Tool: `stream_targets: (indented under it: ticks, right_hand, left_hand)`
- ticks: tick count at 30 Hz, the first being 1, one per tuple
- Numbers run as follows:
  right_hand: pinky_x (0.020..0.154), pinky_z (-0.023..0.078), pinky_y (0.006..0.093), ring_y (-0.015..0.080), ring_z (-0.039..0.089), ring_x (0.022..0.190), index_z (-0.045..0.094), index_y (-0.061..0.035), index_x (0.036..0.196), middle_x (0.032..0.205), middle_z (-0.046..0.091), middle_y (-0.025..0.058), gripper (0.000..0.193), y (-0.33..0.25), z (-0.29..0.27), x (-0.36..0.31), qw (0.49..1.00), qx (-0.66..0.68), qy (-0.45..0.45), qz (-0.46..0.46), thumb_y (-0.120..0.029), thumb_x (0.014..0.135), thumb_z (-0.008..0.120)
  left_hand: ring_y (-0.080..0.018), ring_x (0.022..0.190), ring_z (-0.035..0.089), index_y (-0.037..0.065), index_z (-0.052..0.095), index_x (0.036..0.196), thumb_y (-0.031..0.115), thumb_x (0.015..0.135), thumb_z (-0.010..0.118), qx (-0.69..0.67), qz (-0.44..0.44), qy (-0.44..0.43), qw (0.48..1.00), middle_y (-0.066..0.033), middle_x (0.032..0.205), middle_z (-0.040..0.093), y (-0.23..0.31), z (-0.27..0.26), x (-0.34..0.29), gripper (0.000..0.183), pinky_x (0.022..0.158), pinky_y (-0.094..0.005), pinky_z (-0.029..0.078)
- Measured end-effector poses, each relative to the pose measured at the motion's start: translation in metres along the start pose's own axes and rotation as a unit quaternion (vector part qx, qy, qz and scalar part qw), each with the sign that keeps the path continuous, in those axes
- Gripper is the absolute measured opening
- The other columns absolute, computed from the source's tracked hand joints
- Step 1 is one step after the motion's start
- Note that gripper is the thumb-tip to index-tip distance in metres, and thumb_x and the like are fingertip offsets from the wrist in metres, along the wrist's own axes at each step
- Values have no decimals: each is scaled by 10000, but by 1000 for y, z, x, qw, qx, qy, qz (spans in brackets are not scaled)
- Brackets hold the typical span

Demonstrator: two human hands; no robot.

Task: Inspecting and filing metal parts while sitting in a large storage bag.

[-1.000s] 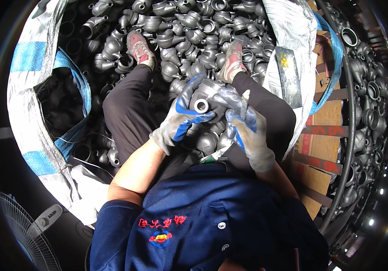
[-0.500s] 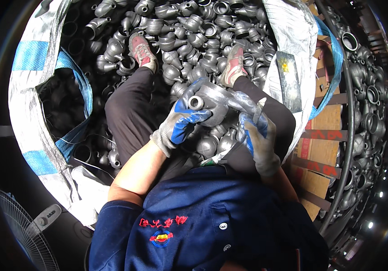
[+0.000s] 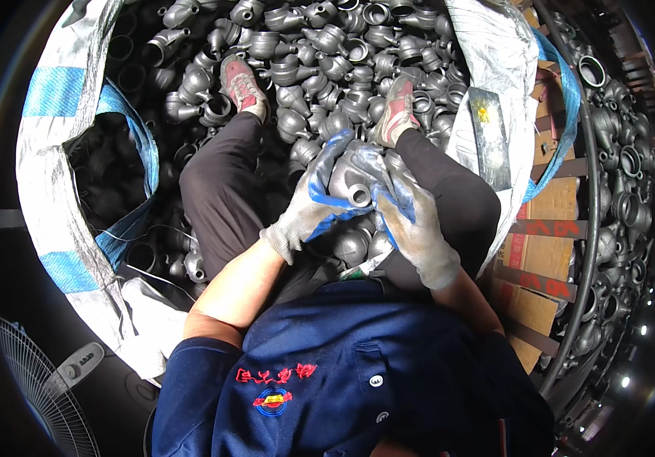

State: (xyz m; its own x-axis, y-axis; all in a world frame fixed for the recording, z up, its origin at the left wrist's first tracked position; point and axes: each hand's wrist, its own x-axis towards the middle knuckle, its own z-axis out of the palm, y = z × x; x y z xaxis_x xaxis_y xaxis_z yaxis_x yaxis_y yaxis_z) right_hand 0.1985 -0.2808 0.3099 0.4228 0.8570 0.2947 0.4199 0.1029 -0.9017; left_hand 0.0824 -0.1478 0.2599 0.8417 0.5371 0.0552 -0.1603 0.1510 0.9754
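Note:
A grey metal casting [image 3: 351, 177], rounded with a short open pipe end facing me, is held up between my gloved hands above my lap. My left hand [image 3: 313, 199], in a grey and blue glove, wraps the casting's left side, with the thumb below and fingers behind it. Against its right side presses my right hand [image 3: 413, 217], gloved alike, fingers curled over the top and side near the pipe end. Those fingers hide part of the casting. Just beneath the hands, more rounded castings [image 3: 351, 247] lie between my thighs.
A heap of similar grey castings [image 3: 327, 38] fills the large white woven bag [image 3: 45, 175] around my legs. My shoes rest on the heap. A dark flat plate [image 3: 489, 141] leans at the right. Cardboard [image 3: 552, 206], a fan [image 3: 34, 381] and more castings [image 3: 624, 206] lie outside.
The casting has turned, its pipe end moving right and lower. My right hand has come in leftward onto its right side. My left hand has shifted its hold slightly.

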Motion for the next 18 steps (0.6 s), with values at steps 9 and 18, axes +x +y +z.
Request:
stream_targets:
  ticks: [9,18]
  right_hand:
    - [498,417,176,7,512,567,617,11,1074,824,644,28,190,-19,-35,-9,949,178,97,240,-52,898,583]
    - [382,344,226,135,455,448,503,-84,878,629,472,19,107,33,-28,-32,839,377,56,389,-169,934,539]
  left_hand:
    - [-197,1097,566,50,300,1430,-38,778,644,-332,-128,-18,934,-92,1224,559,23,1,-3,743,947,-327,467]
    - [-216,1127,559,27,331,1409,-6,793,604,-398,-145,-80,902,-108,1260,537,21,1,-5,674,971,-352,461]
